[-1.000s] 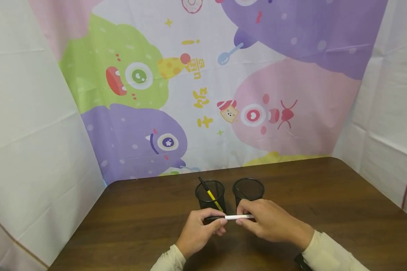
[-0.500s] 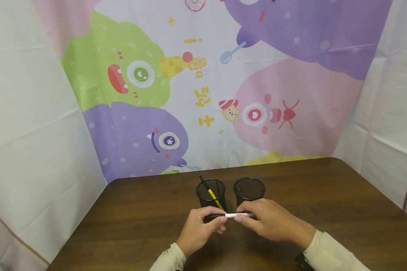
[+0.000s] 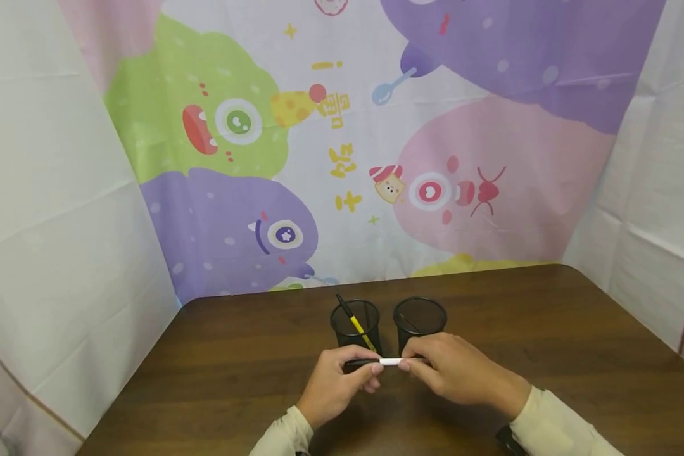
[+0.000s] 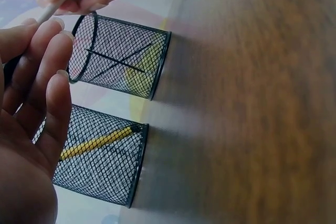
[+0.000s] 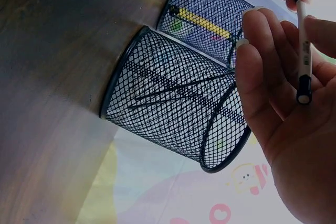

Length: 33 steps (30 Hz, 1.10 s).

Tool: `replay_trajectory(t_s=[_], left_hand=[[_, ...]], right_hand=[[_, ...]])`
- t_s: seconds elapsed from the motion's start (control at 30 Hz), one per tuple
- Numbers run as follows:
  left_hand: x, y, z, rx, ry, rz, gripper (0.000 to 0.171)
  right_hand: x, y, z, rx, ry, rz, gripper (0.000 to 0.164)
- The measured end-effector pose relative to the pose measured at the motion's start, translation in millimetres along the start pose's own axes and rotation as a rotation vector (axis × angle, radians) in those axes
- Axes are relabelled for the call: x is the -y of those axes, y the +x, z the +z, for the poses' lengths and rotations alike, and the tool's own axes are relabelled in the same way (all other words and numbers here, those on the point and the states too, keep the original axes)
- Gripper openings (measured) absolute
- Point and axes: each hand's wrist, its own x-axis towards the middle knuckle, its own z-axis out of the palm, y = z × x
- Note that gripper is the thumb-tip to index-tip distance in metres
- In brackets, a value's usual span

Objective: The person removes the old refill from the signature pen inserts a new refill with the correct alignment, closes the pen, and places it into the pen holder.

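Note:
A white pen point(image 3: 390, 361) with a black section at its left end lies level between both hands, in front of two black mesh pen cups. My left hand point(image 3: 339, 383) pinches the black section between thumb and fingers. The white barrel is pinched by my right hand point(image 3: 453, 370), whose fingers hide part of it. In the right wrist view the pen's point(image 5: 304, 51) dark tip end points back toward the palm. Behind the left hand, the left mesh cup point(image 4: 118, 179) holds a yellow pen point(image 3: 356, 324) with a black end, leaning to the left.
The right mesh cup point(image 5: 152, 124) stands beside the left one; thin dark lines show through its mesh. Both stand on a brown wooden table point(image 3: 216, 367). A cartoon-printed cloth point(image 3: 353, 139) hangs behind the table, with white cloth at both sides.
My right thumb and fingertips sit slightly closer to the left hand, and less of the white barrel shows. The left hand keeps its grip. The head view has shifted slightly.

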Motion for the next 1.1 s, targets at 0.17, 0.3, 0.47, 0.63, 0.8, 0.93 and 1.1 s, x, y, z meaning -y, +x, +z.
replay_trajectory(t_s=[0.17,0.3,0.47,0.63,0.8,0.93,1.1], left_hand=[[1.8,-2.5,1.6,-0.002,-0.012,-0.008,0.016],[2.5,-3.4,2.7,0.000,-0.018,-0.015,0.016],[2.9,-4.3,3.8,0.000,-0.021,-0.020,0.017],[2.8,-6.4,3.9,-0.002,-0.021,-0.030,0.016],[0.4,-6.0,3.3,-0.005,-0.019,-0.024,0.016],[-0.1,-1.9,2.1,-0.004,-0.015,-0.003,0.016],[0.2,1.2,-0.6,-0.006,-0.018,0.009,0.015]], right_hand=[[0.7,-2.6,2.3,-0.009,-0.005,0.010,0.012],[1.1,-4.6,2.9,-0.016,0.000,0.022,0.012],[2.2,-6.1,2.6,-0.016,0.016,0.025,0.015],[3.1,-6.7,3.5,-0.013,0.025,0.020,0.016],[2.7,-6.5,3.7,-0.006,0.034,0.017,0.015],[1.4,-3.8,1.9,0.006,0.018,0.023,0.010],[0.7,1.2,-0.3,0.036,-0.013,0.010,0.017]])
